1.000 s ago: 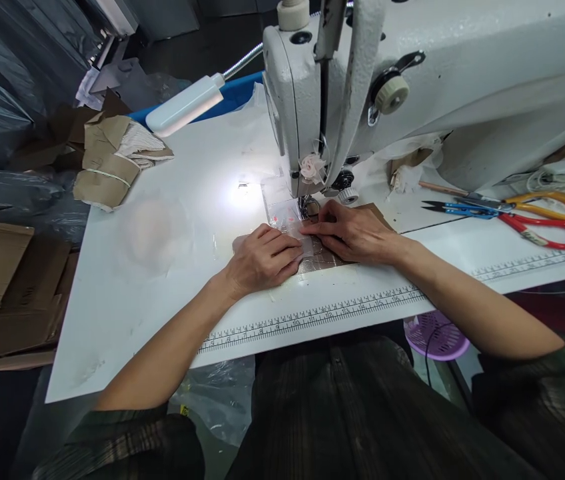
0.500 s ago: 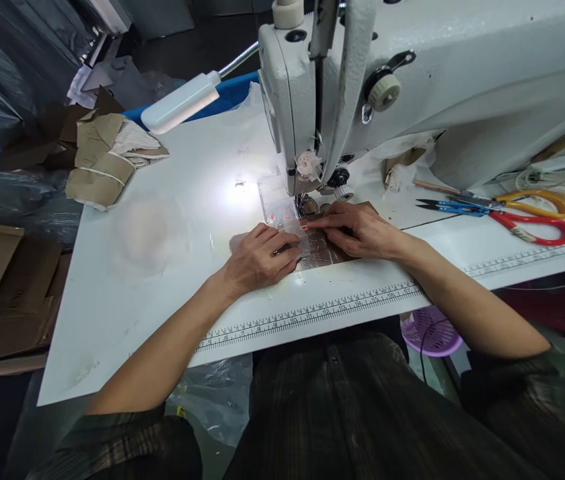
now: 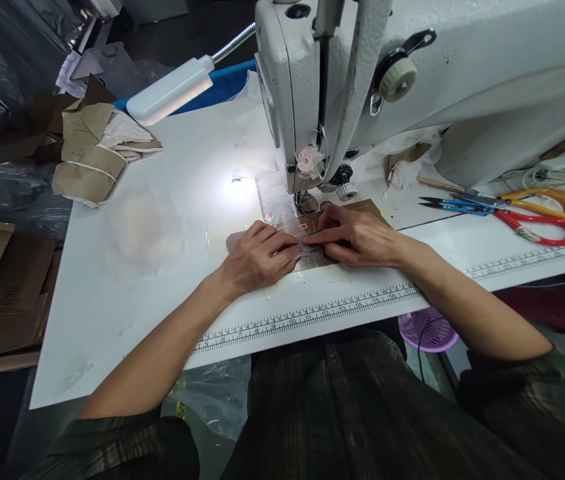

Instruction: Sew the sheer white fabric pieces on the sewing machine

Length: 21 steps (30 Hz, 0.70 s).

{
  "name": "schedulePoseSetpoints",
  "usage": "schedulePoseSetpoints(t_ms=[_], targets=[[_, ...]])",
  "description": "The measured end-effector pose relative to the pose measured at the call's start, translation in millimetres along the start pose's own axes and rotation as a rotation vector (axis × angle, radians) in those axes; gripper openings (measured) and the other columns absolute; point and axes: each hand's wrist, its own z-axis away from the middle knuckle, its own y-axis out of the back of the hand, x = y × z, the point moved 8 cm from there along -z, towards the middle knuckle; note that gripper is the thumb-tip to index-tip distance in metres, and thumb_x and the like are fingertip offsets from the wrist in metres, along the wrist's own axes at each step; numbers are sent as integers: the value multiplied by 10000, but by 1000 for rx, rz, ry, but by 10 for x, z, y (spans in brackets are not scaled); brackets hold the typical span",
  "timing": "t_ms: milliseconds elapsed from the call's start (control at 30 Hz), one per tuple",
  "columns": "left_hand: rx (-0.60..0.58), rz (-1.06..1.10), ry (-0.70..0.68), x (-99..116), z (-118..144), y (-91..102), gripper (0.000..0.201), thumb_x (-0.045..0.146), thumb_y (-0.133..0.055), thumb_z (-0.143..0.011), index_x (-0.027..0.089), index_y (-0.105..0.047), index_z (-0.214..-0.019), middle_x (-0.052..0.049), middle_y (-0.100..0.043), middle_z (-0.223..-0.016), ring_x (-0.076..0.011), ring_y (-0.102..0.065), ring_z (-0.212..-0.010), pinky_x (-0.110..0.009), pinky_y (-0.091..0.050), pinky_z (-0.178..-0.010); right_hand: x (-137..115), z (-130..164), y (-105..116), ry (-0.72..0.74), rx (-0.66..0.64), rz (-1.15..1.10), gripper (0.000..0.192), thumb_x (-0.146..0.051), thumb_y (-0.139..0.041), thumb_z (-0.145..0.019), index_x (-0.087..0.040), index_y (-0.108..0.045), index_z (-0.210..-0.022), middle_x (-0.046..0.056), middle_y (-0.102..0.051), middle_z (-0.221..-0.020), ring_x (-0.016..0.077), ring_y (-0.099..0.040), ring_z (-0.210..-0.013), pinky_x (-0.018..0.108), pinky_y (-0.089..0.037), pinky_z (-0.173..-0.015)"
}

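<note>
Translucent sheet (image 3: pixel 278 206) with small red marks, lying on the tabletop (image 3: pixel 112 300) between and beyond the two grips, beside the needle end of the sewing machine (image 3: pixel 290 93). Left grip (image 3: pixel 262 252): fingers bent, palm down on the sheet; any pinch cannot be told. Right grip (image 3: pixel 360 235): index finger extended to the sheet, other fingers partly curled over a brown panel (image 3: pixel 373 208); hold likewise unclear. Rightward of this grip, red-handled scissors (image 3: pixel 557 242).
</note>
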Motion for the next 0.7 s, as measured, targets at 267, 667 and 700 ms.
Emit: schedulePoseSetpoints(t_ms=[267,667,700], targets=[[67,69,110,-149,12,136,470,597,-477,-916,188,-639,-1081,-97,-713,-1061,-212,-606,-815,-393,-418,-733,-39,-2,-16,2,-48,94,354,-230,-503,-901,-259,-715,-1183,97,-574,-1068,208,-583,-899,346,-491,-782],[-77,66,122,-247,67,-49,444,491,-521,-937,117,-583,-1167,-173,-651,-1140,-261,-601,-961,-437,-534,-799,-79,-5,-25,9,-29,183,352,-245,-483,-916,-262,-711,-1184,101,-606,-1086,219,-599,-911,341,-485,-765],[-76,74,128,-245,70,-50,423,473,-527,-937,119,-585,-1162,-171,-649,-1132,-261,-605,-970,-445,-545,-804,-80,-3,-26,9,-28,187,353,-245,-482,-916,-263,-710,-1185,99,-606,-1083,216,-599,-907,340,-485,-766]])
